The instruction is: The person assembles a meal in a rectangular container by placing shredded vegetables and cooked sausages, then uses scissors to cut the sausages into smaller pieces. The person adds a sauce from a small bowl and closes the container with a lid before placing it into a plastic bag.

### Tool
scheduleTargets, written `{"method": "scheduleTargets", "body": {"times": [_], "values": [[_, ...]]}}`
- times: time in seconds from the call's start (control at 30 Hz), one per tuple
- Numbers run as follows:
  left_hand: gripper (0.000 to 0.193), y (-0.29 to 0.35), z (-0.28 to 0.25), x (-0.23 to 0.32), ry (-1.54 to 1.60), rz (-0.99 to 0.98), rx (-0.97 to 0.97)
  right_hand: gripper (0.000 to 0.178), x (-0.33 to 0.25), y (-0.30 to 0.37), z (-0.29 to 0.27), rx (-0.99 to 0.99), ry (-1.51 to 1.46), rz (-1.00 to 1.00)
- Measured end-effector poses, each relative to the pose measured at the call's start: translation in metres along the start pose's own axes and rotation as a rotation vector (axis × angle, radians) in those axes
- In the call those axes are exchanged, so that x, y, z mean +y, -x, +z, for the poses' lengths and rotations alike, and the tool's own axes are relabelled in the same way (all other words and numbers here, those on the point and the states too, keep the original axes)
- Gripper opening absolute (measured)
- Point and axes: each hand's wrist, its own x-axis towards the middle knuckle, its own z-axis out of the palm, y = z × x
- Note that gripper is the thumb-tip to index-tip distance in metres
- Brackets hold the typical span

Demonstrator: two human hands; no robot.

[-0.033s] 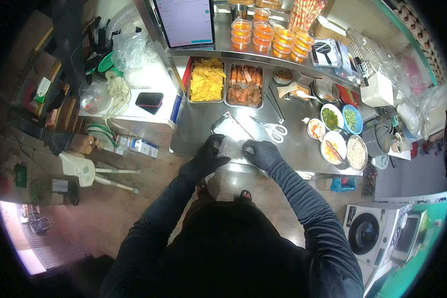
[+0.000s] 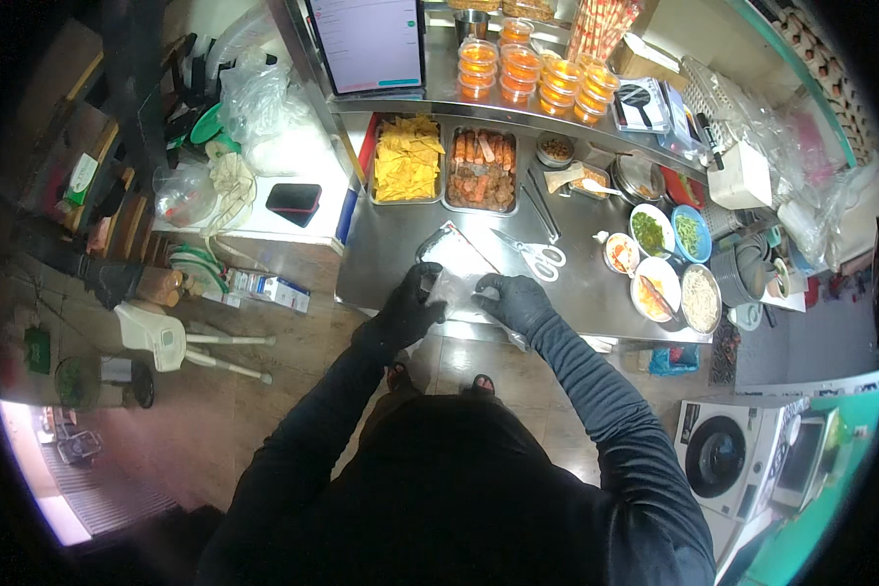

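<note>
Both my hands wear black gloves and are at the front edge of the steel counter (image 2: 376,249). My left hand (image 2: 407,308) and my right hand (image 2: 518,305) are closed on a thin clear plastic bag (image 2: 454,295) stretched between them. Part of the bag hangs below the counter edge. Just beyond the hands lies a bright white rectangular thing (image 2: 456,251) with a dark rim; glare hides its details. White-handled scissors (image 2: 542,262) lie to the right of it, with dark metal tongs (image 2: 540,205) behind them.
Behind are a tray of yellow chips (image 2: 407,161) and a tray of browned meat (image 2: 481,186). Several bowls, including a blue bowl (image 2: 693,234), crowd the right. An overhead shelf (image 2: 439,93) holds a tablet (image 2: 366,44) and stacked sauce cups (image 2: 520,63). A phone (image 2: 293,200) lies left.
The bag and the fingers of my left hand have shifted very slightly. Both hands keep their hold, and the things on the counter stay in place.
</note>
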Motion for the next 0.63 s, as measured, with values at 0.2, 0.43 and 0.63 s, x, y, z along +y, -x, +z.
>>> {"method": "scheduleTargets", "body": {"times": [0.2, 0.43, 0.63], "values": [[0.018, -0.013, -0.075, 0.017, -0.375, -0.097, -0.211, 0.033, -0.031, -0.017, 0.022, -0.015, -0.086, 0.115], [0.037, -0.028, -0.109, 0.019, -0.680, 0.174, -0.492, 0.126, -0.076, -0.043, 0.026, -0.051, 0.443, 0.317], [0.071, -0.042, -0.127, 0.025, -0.929, 0.091, -0.781, 0.120, -0.013, -0.065, 0.054, -0.230, 0.409, 0.271]]}}
